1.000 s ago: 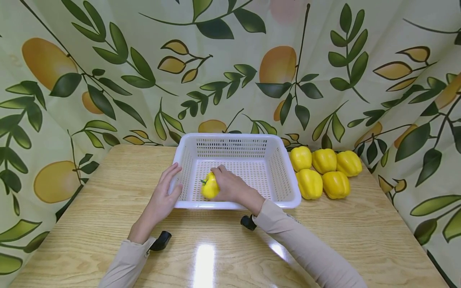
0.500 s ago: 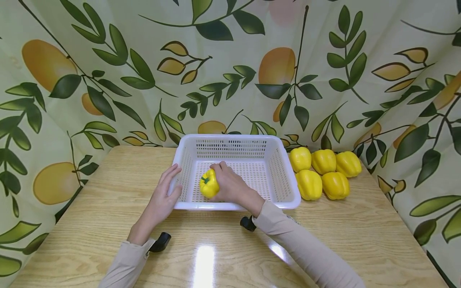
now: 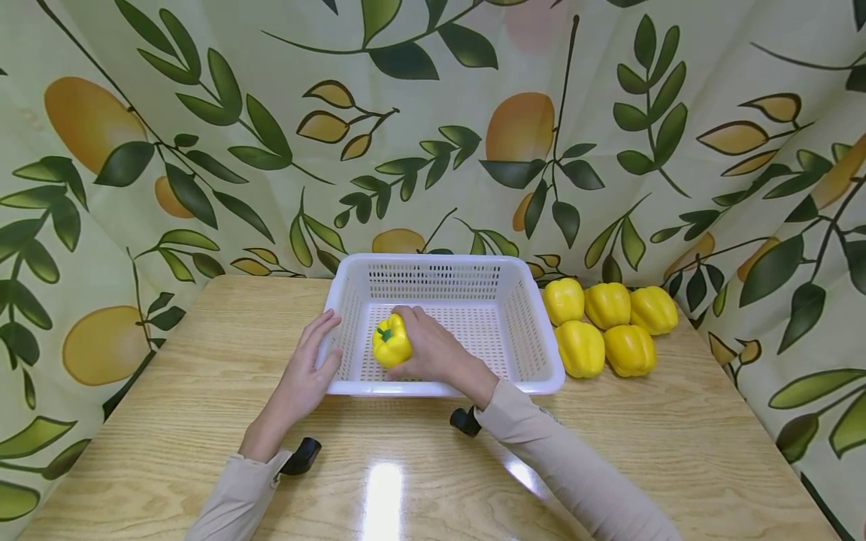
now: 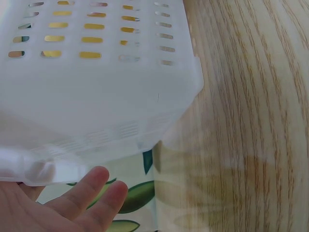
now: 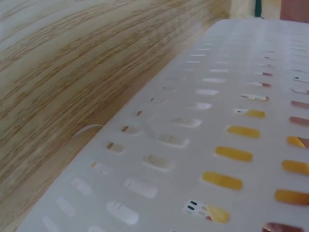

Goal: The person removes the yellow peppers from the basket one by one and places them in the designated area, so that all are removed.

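Observation:
A white plastic basket (image 3: 446,388) with slotted walls stands on the wooden table. Inside its left half, my right hand (image 3: 433,347) grips a yellow bell pepper (image 3: 391,347) from the right. The green stem of this pepper faces up toward the head camera. My left hand (image 3: 307,368) rests at the basket's left rim with its fingers fairly straight. In the left wrist view, two fingertips of the left hand (image 4: 82,208) reach past the rim. Through the slots in the right wrist view, yellow patches of the pepper (image 5: 234,153) show; most of the right hand is hidden there.
Several yellow bell peppers (image 3: 631,351) lie in two rows on the table, close to the basket's right side. A patterned curtain (image 3: 433,98) hangs just behind the table (image 3: 223,338). Black wrist mounts (image 3: 301,456) sit below both wrists.
The pepper in my right hand has turned so that its stem faces more toward the head camera, and has shifted slightly left. My left hand has kept its place at the rim.

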{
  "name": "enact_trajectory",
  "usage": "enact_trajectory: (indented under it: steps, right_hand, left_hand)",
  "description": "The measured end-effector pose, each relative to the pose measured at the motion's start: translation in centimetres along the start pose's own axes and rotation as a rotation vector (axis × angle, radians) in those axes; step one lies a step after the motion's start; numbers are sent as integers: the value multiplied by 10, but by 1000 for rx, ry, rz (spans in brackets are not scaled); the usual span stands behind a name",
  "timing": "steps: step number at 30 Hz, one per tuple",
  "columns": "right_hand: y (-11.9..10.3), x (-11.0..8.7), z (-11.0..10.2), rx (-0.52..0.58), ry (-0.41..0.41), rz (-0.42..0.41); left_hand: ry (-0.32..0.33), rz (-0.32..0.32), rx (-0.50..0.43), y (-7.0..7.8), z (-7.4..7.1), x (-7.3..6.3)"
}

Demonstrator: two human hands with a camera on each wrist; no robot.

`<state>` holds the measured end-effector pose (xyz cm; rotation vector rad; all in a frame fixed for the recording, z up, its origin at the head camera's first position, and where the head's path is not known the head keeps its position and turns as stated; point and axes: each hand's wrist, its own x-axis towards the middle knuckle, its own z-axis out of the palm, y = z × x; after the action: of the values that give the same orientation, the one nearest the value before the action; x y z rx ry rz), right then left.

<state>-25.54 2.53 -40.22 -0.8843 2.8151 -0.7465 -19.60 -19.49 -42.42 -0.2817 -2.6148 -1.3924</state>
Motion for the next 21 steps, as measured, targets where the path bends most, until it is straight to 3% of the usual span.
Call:
enact_trajectory:
  steps: [21]
  right_hand:
    - [7,-12,-11,186,10,26]
  left_hand:
    - [-3,4,-10,0,0,0]
